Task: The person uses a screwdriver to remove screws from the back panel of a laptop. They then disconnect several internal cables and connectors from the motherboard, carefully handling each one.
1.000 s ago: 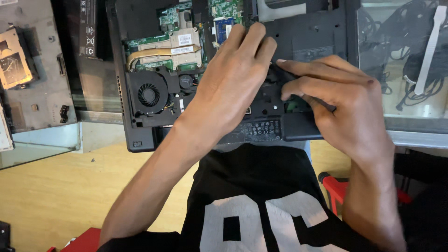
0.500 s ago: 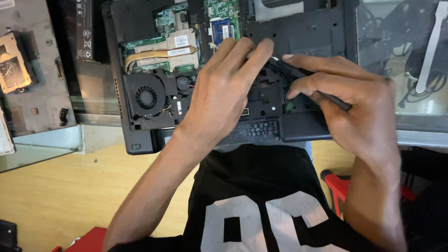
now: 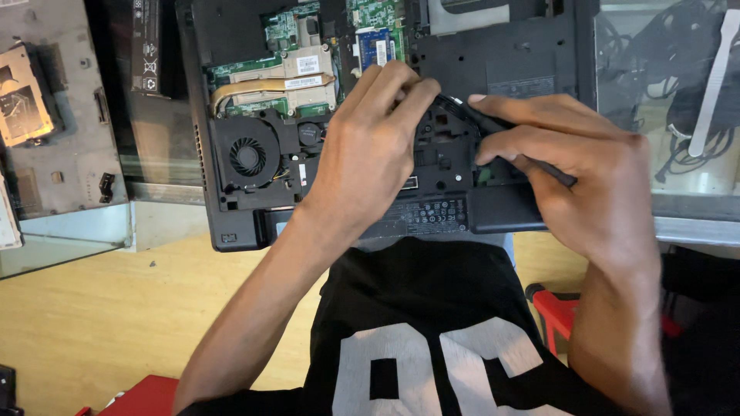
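An opened black laptop [image 3: 493, 62] lies bottom-up on a glass table, its green circuit board [image 3: 289, 58], copper heat pipe and round cooling fan [image 3: 247, 156] exposed. My left hand [image 3: 370, 154] rests flat on the middle of the laptop, fingertips pressing near an inner bay. My right hand [image 3: 570, 169] grips a thin black tool [image 3: 501, 127], held like a pen, with its tip at the bay beside my left fingertips. What the tip touches is hidden by my fingers.
A grey removed cover panel [image 3: 65, 131] with a gold-coloured drive [image 3: 23, 104] lies at the left. Black cables [image 3: 686, 100] and a white strap show under the glass at the right. Wooden floor and a red stool [image 3: 563, 312] are below.
The view has shifted slightly. My left hand has slid a little down and left on the laptop, and my right hand has tilted the tool's tip closer to my left fingertips.
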